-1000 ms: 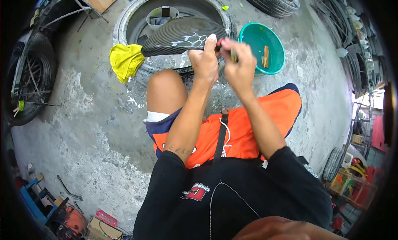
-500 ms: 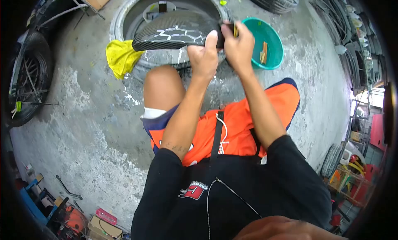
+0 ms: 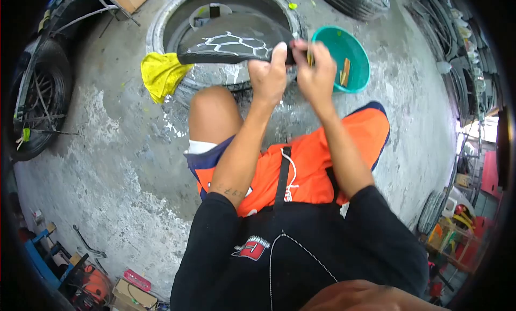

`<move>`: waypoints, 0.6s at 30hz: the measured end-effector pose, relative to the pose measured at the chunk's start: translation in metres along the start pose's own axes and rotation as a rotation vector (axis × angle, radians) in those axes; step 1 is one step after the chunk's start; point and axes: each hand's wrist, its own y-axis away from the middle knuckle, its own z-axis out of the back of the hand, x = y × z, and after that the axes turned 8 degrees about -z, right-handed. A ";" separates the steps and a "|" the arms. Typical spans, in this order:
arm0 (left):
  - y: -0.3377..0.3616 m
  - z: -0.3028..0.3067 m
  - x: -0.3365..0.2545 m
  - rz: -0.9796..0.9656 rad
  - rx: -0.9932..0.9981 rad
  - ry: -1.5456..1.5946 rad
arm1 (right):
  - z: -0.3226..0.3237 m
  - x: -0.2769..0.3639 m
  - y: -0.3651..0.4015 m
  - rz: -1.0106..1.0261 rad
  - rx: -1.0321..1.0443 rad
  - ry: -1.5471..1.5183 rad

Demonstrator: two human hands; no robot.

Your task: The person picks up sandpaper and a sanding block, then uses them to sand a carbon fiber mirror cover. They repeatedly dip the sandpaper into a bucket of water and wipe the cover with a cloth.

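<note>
A glossy black carbon-fibre piece (image 3: 223, 40), curved and patterned with white hexagon outlines, is held above the tyre in front of me. My left hand (image 3: 267, 80) grips its lower edge near the right end, thumb pointing up. My right hand (image 3: 317, 77), smeared by motion, is closed at that right end, its fingers round a small dark thing with a yellow edge that I cannot make out. A yellow cloth (image 3: 161, 77) hangs over the tyre's left side, right by the piece's left tip.
The tyre (image 3: 153, 34) lies flat with a white tub (image 3: 226, 10) inside. A teal basin (image 3: 363, 69) holding wooden pieces (image 3: 345, 72) stands at the right. Another tyre (image 3: 357, 2) lies at the back, and a wheel (image 3: 45, 101) stands at far left. The concrete floor (image 3: 129, 150) is wet in patches.
My right hand has shifted slightly at the piece's right end, its fingers now blurred. The piece has tilted a little, and the whole view has moved slightly.
</note>
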 end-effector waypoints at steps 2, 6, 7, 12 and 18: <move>0.002 0.007 0.008 0.057 0.055 -0.047 | -0.003 0.001 -0.030 -0.138 0.047 0.060; -0.009 0.003 -0.001 0.011 0.004 0.121 | 0.005 0.012 0.010 0.072 -0.010 -0.007; -0.010 0.002 0.000 0.031 -0.025 0.174 | 0.005 0.009 0.010 0.102 -0.013 -0.002; -0.003 0.002 0.004 0.023 0.016 0.123 | -0.003 0.006 -0.025 -0.109 0.054 0.072; -0.009 0.009 0.006 0.098 0.011 0.158 | 0.006 -0.001 0.008 0.101 0.006 -0.010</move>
